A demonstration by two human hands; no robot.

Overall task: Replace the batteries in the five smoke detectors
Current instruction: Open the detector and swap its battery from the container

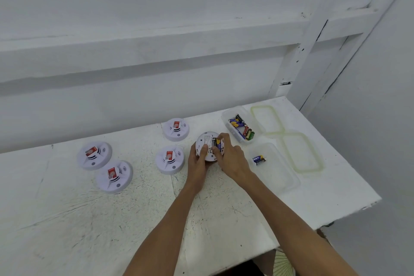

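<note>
White scuffed desk (pixel 224 219) against a white painted wall (pixel 156 29), bare corner off to the right. Both hands are in at the middle. The left hand (pixel 197 163) grips the upturned detector (pixel 207 141), fingers curled round its edge, thumb on its back. The right hand (pixel 233 159) curls over the open bay, fingertips pinching the fitted batteries (pixel 217 142). Just left of the left hand sits the near detector (pixel 169 160); beyond it, the far detector (pixel 176 129); well out left, the touching pair (pixel 94 155), all face up. Just beyond the right hand, the stocked tub (pixel 226 116) of loose cells (pixel 240 126). Right of it, the second tub (pixel 280 177) with two cells (pixel 259 160), and two lids (pixel 302 170) past both tubs.
</note>
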